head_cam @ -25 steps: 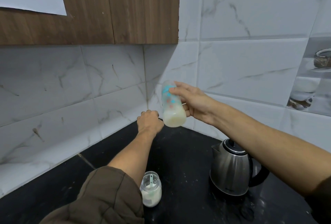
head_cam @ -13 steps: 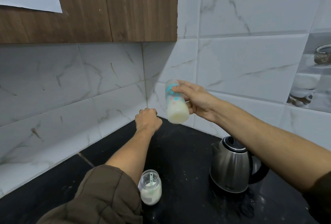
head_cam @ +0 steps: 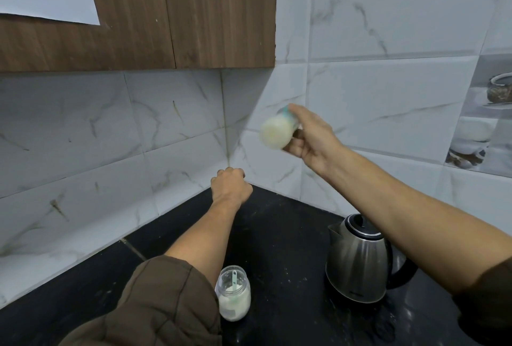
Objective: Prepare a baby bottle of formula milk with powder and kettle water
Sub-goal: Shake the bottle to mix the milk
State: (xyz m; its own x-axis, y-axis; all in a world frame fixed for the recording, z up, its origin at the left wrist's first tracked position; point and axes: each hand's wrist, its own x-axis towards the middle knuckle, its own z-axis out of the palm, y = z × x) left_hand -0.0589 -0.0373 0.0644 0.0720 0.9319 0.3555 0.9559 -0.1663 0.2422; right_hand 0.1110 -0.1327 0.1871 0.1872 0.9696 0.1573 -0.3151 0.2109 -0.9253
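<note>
My right hand [head_cam: 313, 138] grips the baby bottle [head_cam: 277, 131] in the air in front of the tiled wall. The bottle is tilted, its milky white base turned toward me, and it is blurred by motion. Its top end is hidden behind my fingers. My left hand [head_cam: 231, 185] is curled into a fist low near the wall corner, above the black countertop [head_cam: 277, 235]; nothing shows inside it. A clear jar of white powder [head_cam: 235, 293] with a pale scoop inside stands open by my left forearm. The steel kettle [head_cam: 357, 259] stands under my right forearm, lid closed.
A wooden wall cabinet [head_cam: 194, 13] hangs above the corner. Marble-look tiles cover both walls. The kettle's black handle [head_cam: 401, 276] points right.
The bottle has swung from nearly upright to tilted with its base toward me, and my right hand has risen slightly to the right. My left fist has stayed put.
</note>
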